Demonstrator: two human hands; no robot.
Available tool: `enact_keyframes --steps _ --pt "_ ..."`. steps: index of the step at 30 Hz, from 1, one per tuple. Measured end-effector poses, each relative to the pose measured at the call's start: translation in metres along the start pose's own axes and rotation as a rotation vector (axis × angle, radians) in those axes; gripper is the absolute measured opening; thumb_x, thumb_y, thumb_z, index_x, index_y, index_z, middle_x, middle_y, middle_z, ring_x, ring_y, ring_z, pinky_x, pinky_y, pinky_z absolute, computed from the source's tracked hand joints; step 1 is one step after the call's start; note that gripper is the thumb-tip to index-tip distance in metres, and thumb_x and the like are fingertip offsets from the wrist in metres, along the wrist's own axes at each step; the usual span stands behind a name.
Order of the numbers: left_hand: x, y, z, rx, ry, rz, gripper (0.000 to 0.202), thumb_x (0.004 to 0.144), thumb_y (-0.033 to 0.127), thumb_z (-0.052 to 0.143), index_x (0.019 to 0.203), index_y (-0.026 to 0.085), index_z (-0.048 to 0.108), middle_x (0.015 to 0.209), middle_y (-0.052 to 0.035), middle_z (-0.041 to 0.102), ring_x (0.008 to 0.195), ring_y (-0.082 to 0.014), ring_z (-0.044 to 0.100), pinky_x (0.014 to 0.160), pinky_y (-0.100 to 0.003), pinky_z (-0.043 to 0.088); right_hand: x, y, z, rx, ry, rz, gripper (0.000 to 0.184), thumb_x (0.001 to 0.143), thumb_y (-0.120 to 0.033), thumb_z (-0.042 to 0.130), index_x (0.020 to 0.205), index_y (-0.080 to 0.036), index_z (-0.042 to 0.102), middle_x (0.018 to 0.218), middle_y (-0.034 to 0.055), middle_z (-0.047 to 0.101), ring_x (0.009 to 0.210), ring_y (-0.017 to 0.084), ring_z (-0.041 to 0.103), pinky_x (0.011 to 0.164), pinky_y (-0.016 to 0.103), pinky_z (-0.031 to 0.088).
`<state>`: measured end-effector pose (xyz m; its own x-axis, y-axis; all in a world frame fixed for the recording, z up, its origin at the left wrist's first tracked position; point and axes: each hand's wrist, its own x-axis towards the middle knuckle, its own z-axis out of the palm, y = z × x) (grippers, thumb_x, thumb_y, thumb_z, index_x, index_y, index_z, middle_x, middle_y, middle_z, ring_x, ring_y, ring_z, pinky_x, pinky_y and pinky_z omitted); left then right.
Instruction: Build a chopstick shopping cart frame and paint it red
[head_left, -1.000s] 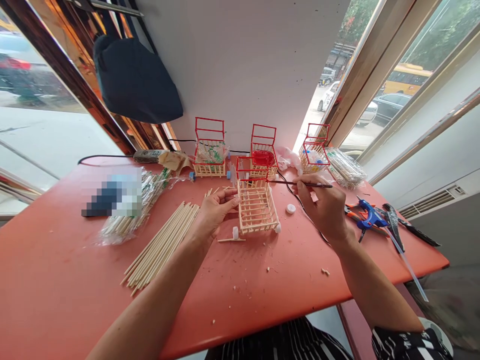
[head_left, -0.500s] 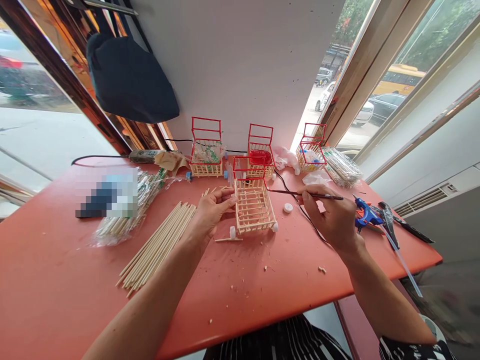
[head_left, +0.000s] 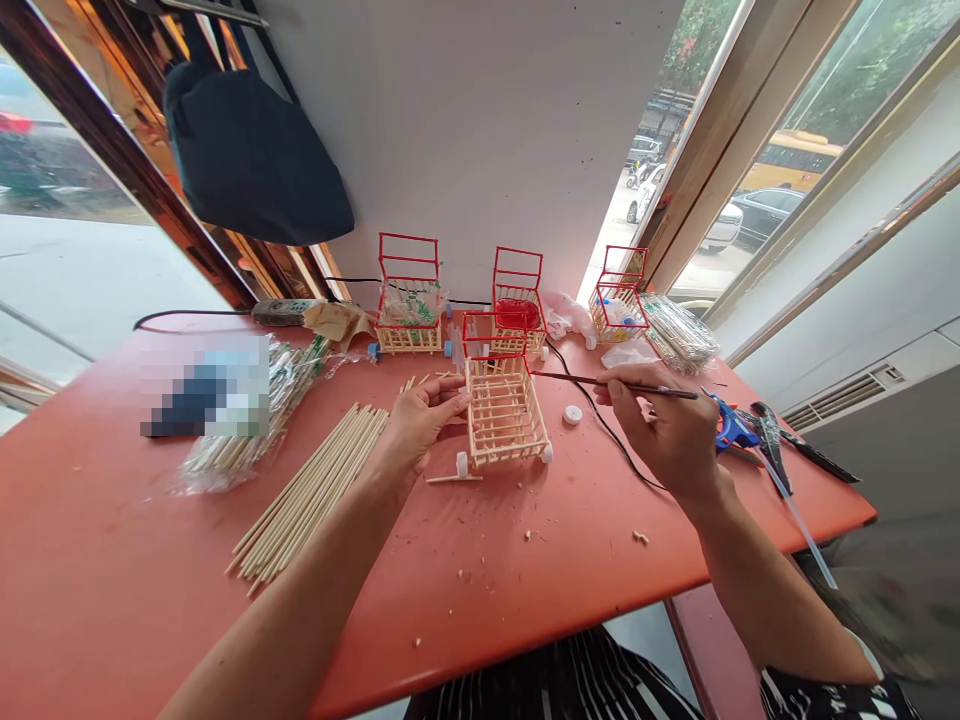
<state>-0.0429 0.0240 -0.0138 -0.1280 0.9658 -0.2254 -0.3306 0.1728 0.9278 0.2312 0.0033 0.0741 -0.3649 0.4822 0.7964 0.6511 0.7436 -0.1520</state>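
Observation:
A small shopping cart made of wooden sticks (head_left: 507, 420) stands on white wheels in front of me, its upper back frame painted red. My left hand (head_left: 427, 418) pinches its left rear side between thumb and fingers. In my right hand (head_left: 660, 420) is a thin paintbrush (head_left: 592, 380), held like a pen. The brush tip meets the red rear corner at the cart's right. A white bottle cap (head_left: 572, 415) lies just right of the cart, and a loose short stick (head_left: 454, 479) lies by its front left wheel.
Behind stand three similar carts, at left (head_left: 409, 300), middle (head_left: 517, 305) and right (head_left: 619, 305). Bundled sticks (head_left: 315, 500) lie left, beside bagged sticks (head_left: 247, 430). At right are a blue glue gun (head_left: 733, 425) and pliers (head_left: 772, 445). A black cable (head_left: 626, 455) crosses the red table (head_left: 570, 560).
The view has shifted slightly. Both hands keep their grips, and the brush tip stays at the cart's right rear corner, its handle tilting very little.

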Motion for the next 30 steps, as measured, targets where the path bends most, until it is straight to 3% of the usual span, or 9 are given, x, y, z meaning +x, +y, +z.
enact_keyframes --steps 7,23,30 --pt "0.000 0.000 0.002 -0.029 0.030 0.010 0.044 0.056 0.024 0.094 0.093 0.014 0.074 0.078 -0.0008 0.074 0.061 -0.0141 0.069 0.060 -0.030 0.064 -0.003 0.001 0.005 0.000 -0.033 -0.024 0.013 0.100 -0.016 0.060 0.099 -0.023 0.070 0.084 0.0003 0.079 0.072 0.016 0.077 0.068 0.026 0.060" --pt "0.002 -0.004 -0.002 -0.016 0.004 0.029 0.057 0.050 0.033 0.099 0.098 0.013 0.076 0.087 -0.0037 0.076 0.065 -0.0142 0.070 0.064 -0.031 0.063 -0.011 -0.003 -0.022 -0.006 -0.050 -0.030 0.014 0.098 -0.012 0.061 0.100 -0.022 0.071 0.083 0.0010 0.079 0.070 0.015 0.076 0.066 0.025 0.058" --pt "0.002 -0.005 -0.002 -0.031 -0.014 0.030 0.055 0.052 0.031 0.098 0.098 0.014 0.076 0.085 -0.0034 0.076 0.066 -0.0144 0.070 0.064 -0.032 0.065 -0.007 -0.003 -0.011 0.011 -0.050 -0.022 0.012 0.099 -0.014 0.062 0.101 -0.022 0.070 0.088 0.0015 0.082 0.076 0.016 0.079 0.069 0.024 0.060"
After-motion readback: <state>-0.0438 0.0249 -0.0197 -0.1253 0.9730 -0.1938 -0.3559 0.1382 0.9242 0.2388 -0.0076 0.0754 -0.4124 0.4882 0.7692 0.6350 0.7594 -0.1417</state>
